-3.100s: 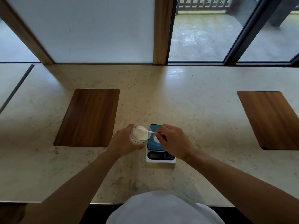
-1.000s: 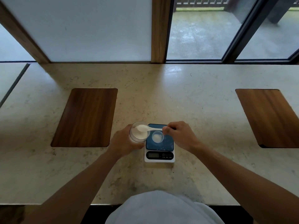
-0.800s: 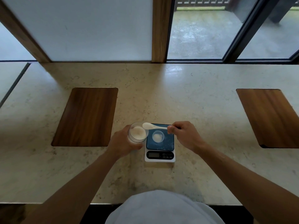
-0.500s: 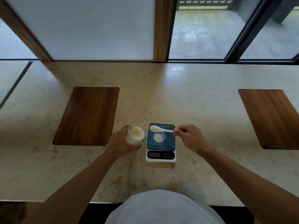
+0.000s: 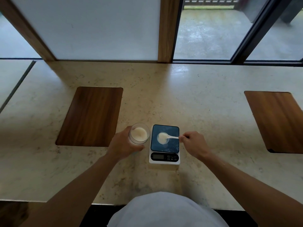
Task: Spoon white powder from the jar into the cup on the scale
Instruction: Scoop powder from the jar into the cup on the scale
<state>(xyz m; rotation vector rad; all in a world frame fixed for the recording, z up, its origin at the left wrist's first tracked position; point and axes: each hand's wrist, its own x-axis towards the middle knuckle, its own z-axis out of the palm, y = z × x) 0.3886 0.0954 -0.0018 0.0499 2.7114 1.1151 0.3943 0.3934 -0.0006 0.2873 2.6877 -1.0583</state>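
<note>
Pale marbled stone makes up the table (image 5: 205, 112), which runs along a window wall with a wet terrace outside. At the heart of the task, a small clear cup (image 5: 162, 138) sits on the dark platform of a kitchen scale (image 5: 164, 143), and a layer of white powder already shows in its bottom. A white plastic spoon (image 5: 167, 136) hovers directly over the cup, its bowl heaped with powder and not yet tipped. The right hand (image 5: 192, 143) pinches the end of the spoon's handle between fingertips and thumb, the other fingers curled in. Just left of the scale stands the clear jar (image 5: 139, 135), still holding a good mound of powder; the left hand (image 5: 122, 145) wraps around its near side, steadying it on the table.

Judging by this, the task is under way — some powder is in the cup, and one more spoonful is poised above it, waiting to be turned out. What remains is to empty this load and, probably, to go back to the jar for more; the scale's display is too small to read, so how close the weight is to any target cannot be told.

Further out, two dark wooden boards lie on the table — the left board (image 5: 91, 117) near the jar, the right board (image 5: 277, 120) well apart from everything.
</note>
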